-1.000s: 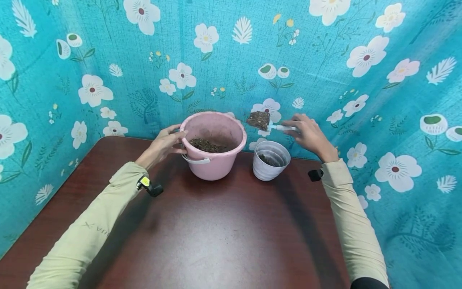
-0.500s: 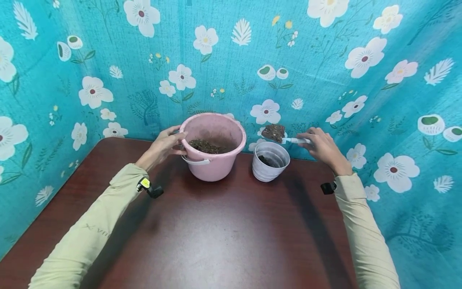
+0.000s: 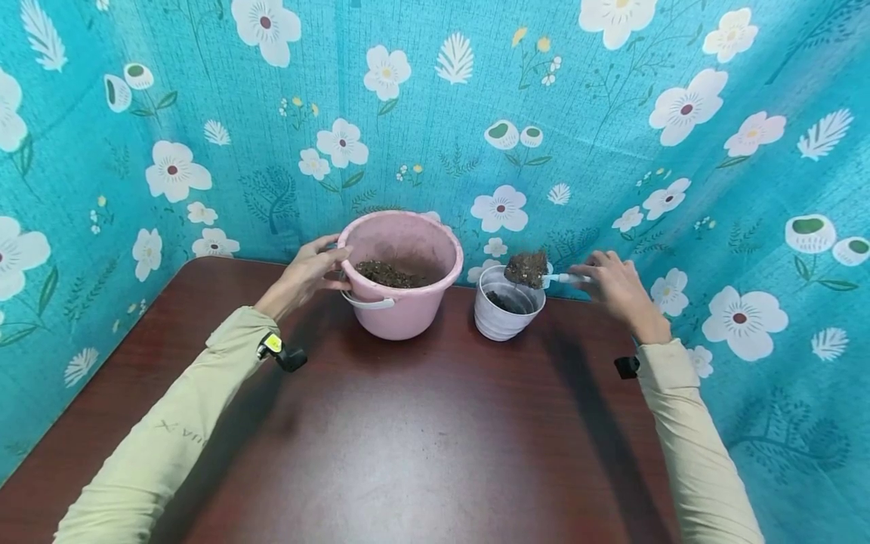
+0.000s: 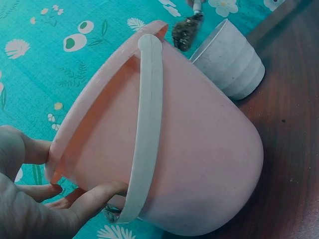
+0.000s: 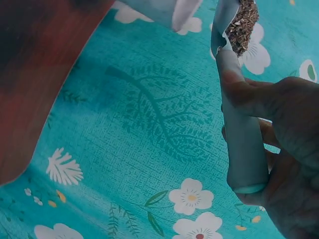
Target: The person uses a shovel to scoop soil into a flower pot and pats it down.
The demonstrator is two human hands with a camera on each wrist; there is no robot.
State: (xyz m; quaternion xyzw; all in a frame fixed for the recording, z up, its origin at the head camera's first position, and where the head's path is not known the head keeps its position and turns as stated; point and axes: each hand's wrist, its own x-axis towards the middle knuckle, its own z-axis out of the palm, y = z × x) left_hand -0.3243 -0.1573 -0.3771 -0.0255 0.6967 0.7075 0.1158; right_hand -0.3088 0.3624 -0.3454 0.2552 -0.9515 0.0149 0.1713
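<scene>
A pink bucket (image 3: 401, 313) with a white handle (image 4: 145, 124) stands on the table, dark soil (image 3: 387, 275) inside it. My left hand (image 3: 309, 270) grips its left rim, thumb over the edge and fingers against the outer wall. My right hand (image 3: 620, 291) holds a garden trowel (image 5: 242, 144) by its pale handle, fingers wrapped round it. The trowel's blade carries a heap of soil (image 3: 526, 270) over the back right rim of a white ribbed flowerpot (image 3: 499, 321). A little dark soil lies low in the pot.
The dark brown wooden table (image 3: 408, 438) spreads in front of both containers. A turquoise floral curtain (image 3: 414, 113) hangs close behind them and along both sides. The pot stands just right of the bucket.
My right hand has moved right and down, bringing the loaded trowel from behind the gap between bucket and pot to over the pot's rim. The left hand and bucket have stayed still.
</scene>
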